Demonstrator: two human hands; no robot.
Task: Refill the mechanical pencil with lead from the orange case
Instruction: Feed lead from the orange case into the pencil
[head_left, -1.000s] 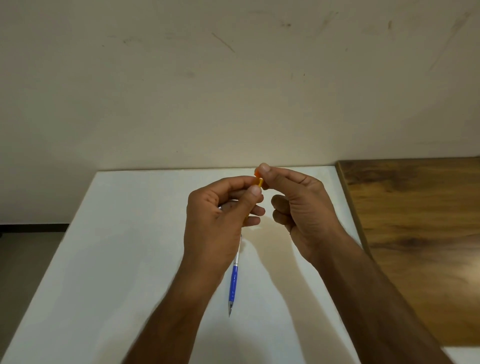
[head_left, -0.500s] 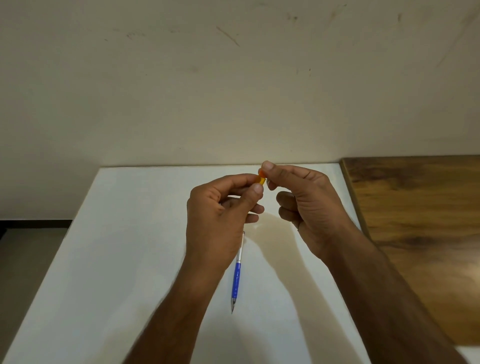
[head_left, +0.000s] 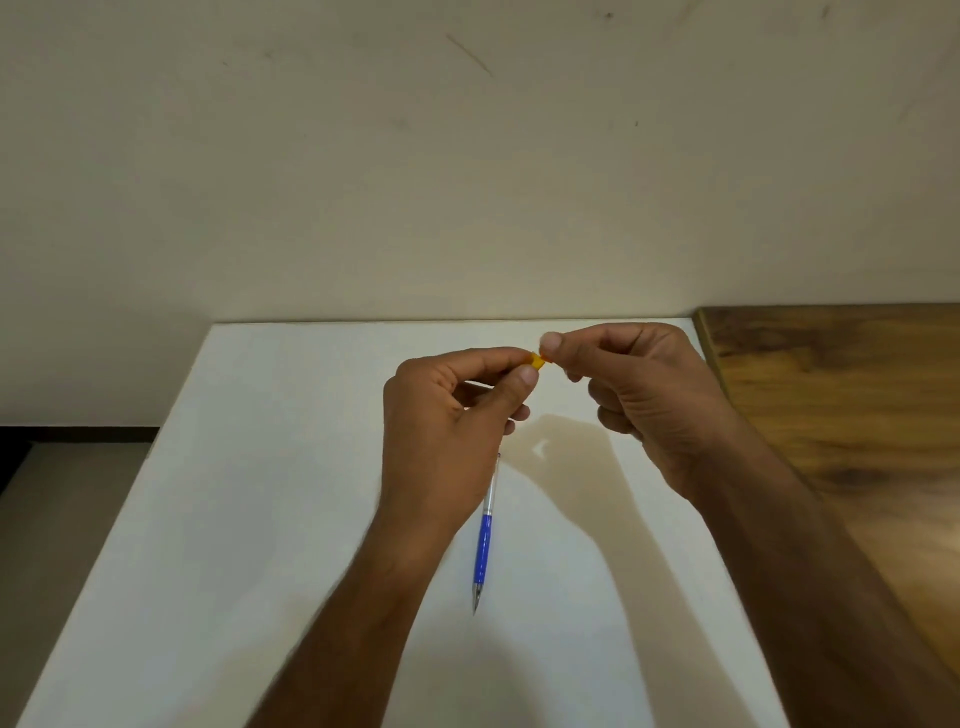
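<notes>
Orange case (head_left: 536, 360) mostly hidden, pencil (head_left: 484, 540) half-covered

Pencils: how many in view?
1. The pencil lies on the white table, tip toward the camera, its far end hidden under the left hand. More could be hidden under the arms.

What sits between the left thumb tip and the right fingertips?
In the head view, only the exposed end of the orange case bridges the gap: the left hand pinches it, and the right hand fingertips meet its far end.
</notes>
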